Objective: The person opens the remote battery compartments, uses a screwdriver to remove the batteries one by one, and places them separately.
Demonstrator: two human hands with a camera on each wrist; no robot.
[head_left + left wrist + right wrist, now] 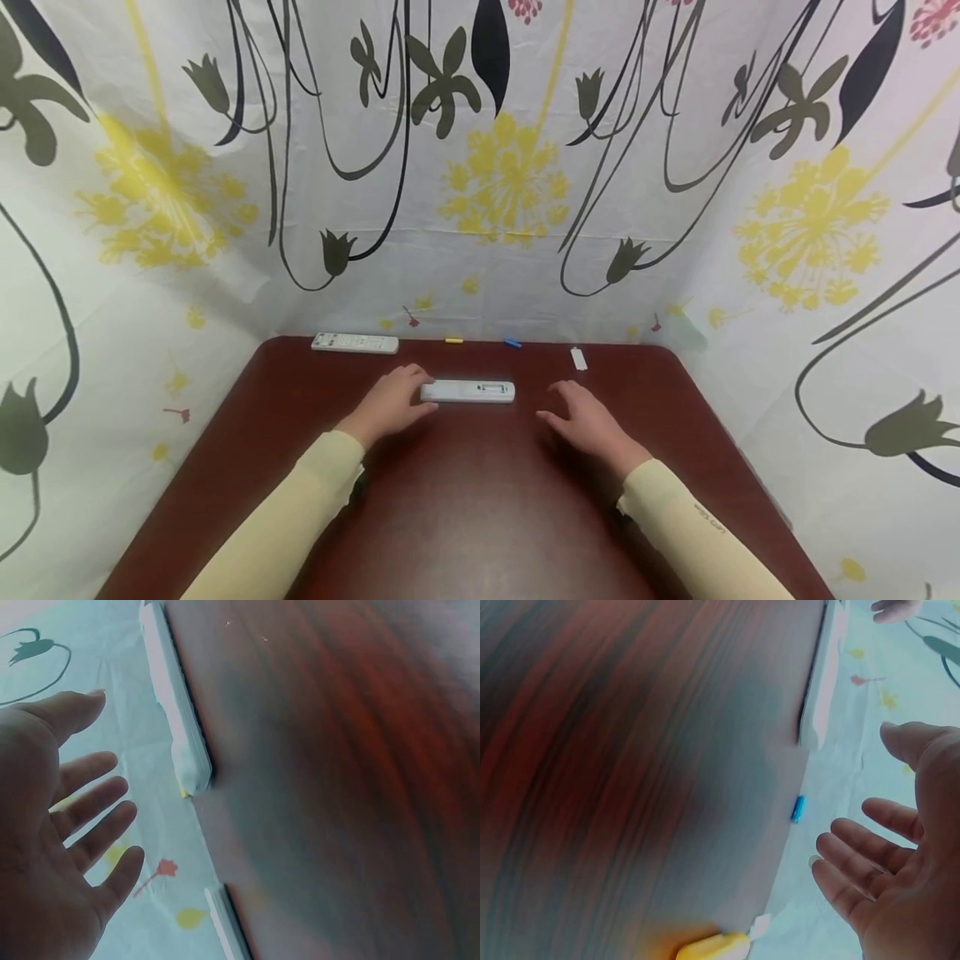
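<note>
A white remote control (467,392) lies back side up on the dark red table, its battery compartment (492,388) uncovered at the right end. My left hand (392,402) is at the remote's left end, fingers spread and slightly bent. In the left wrist view that hand (56,802) holds nothing, and a gap shows between it and the remote (176,705). Off the remote's right end hovers my right hand (588,423), fingers relaxed and thumb apart. The right wrist view shows this hand's palm (911,885) with nothing in it.
Along the back edge lie a second remote (355,343) with buttons up, a small yellow battery (453,340), a blue battery (512,342) and a white battery cover (578,359). A yellow object (712,947) shows low in the right wrist view. Patterned cloth (480,283) walls the table's back and sides.
</note>
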